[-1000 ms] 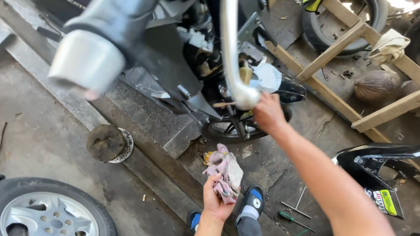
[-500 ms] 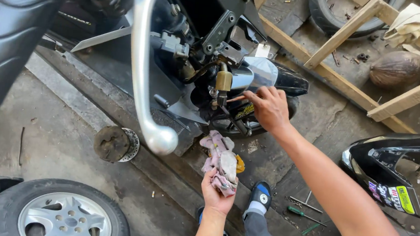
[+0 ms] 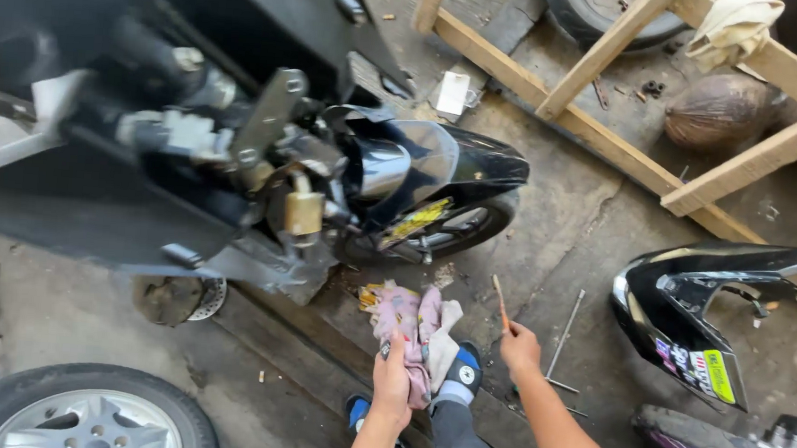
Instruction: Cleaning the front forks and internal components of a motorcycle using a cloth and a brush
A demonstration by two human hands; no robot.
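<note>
Head view, looking straight down: the left hand (image 3: 393, 382) is closed around a bunched pink and white rag (image 3: 415, 334), fingers wrapped tight on its lower end, and the cloth fans out above the fist over the concrete floor (image 3: 569, 228). The right hand (image 3: 520, 348) pinches a thin brown stick (image 3: 500, 303) between its fingers, and the stick points up and away from the palm. Both forearms run off the bottom edge. Below the rag sits one blue and white shoe (image 3: 465, 370), and a second blue shoe (image 3: 357, 408) is half hidden behind the left wrist.

The black scooter (image 3: 327, 171) fills the upper left; its far left part is smeared with blur and hard to read. A brass-coloured cylinder (image 3: 304, 211) shows amid its exposed parts, and a yellow sticker (image 3: 415, 219) sits on the glossy fender. At the right edge lies one loose black body panel (image 3: 695, 314), with a small green-yellow label and a multicoloured one on its lower end. One car wheel (image 3: 80, 417) is cut off at the bottom left corner. A wooden frame (image 3: 613, 146) crosses the top right, with a brown coconut (image 3: 722, 109) inside it. Two thin metal rods (image 3: 564, 337) lie on the floor just right of the right hand.
</note>
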